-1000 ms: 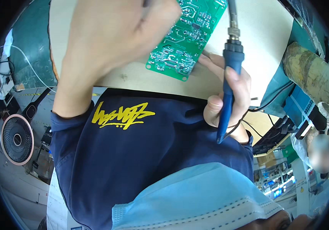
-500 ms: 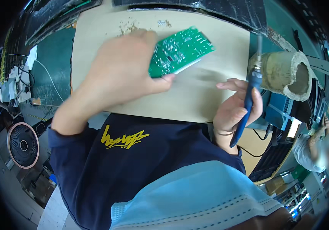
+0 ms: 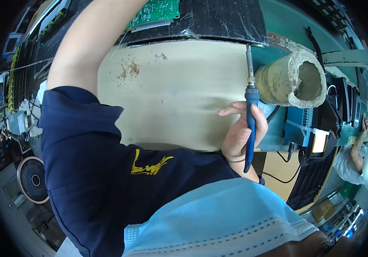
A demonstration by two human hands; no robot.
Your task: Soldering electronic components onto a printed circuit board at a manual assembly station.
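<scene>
My right hand (image 3: pixel 242 133) is closed round a blue soldering iron (image 3: pixel 251 107), its metal tip pointing away from me toward the black surface's edge. The index finger stretches out to the left, and the thumb lies against the handle. My left arm reaches far forward over the left of the board, and its hand is beyond the top edge of the view. A green circuit board (image 3: pixel 160 12) shows at the top beside that arm, over the black surface; whether the left hand touches it is hidden.
A beige work board (image 3: pixel 179 94) carries brown crumbs (image 3: pixel 128 70) at its far left. The black plastic-covered surface (image 3: pixel 222 21) borders it. A rough hollow cylinder (image 3: pixel 295 81) and a blue box (image 3: pixel 297 124) stand right. A fan (image 3: pixel 34 180) is at left; another person (image 3: pixel 355 158) sits far right.
My left arm has swung forward, and the green circuit board has gone from over the beige board to over the black surface. My right hand still grips the soldering iron.
</scene>
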